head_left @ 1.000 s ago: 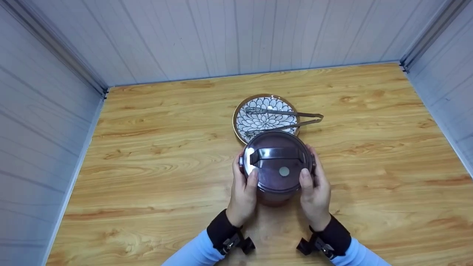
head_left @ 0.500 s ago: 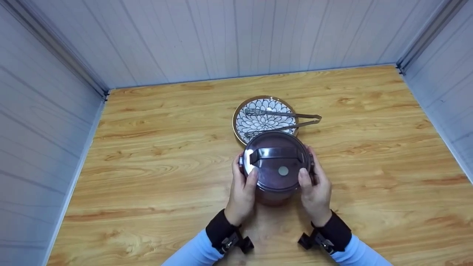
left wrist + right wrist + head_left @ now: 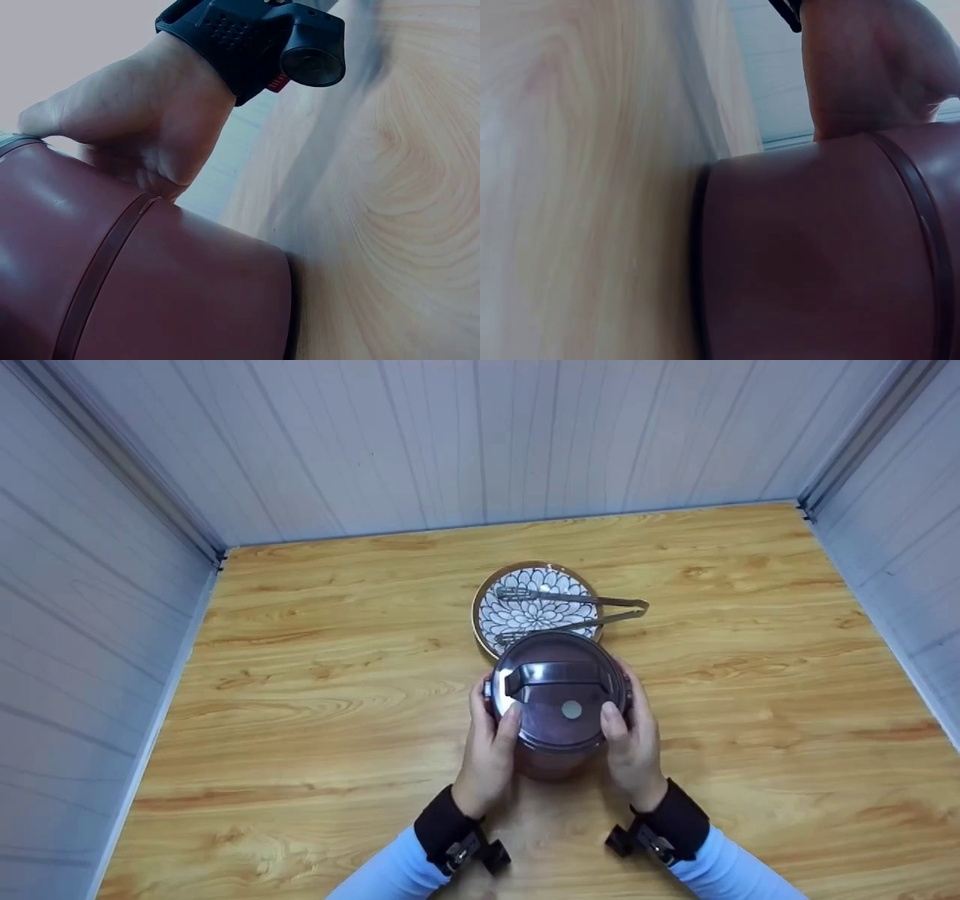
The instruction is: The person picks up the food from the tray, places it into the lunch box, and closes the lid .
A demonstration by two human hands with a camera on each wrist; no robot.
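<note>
A maroon insulated lunch pot [image 3: 551,720] with a dark round lid and a carry handle [image 3: 562,673] stands upright in front of me. My left hand [image 3: 486,754] grips its left side, thumb on the lid's edge. On the opposite side my right hand [image 3: 634,746] holds it the same way, its thumb also on the lid. The fingers wrap behind the pot and are partly hidden. Both wrist views show the pot's smooth wall [image 3: 202,285] with a dark band round it, and its base [image 3: 699,262] at the wooden tabletop.
Just behind the pot lies a flower-patterned plate [image 3: 491,619] with a brown rim, its front edge hidden by the pot. Metal tongs [image 3: 619,602] rest across it, their bent end past the right rim. Pale panel walls [image 3: 480,442] border the wooden table [image 3: 315,720].
The head view has tilted slightly, so the plate, tongs and back table edge appear a little lower. Both hands keep their hold on the lunch pot.
</note>
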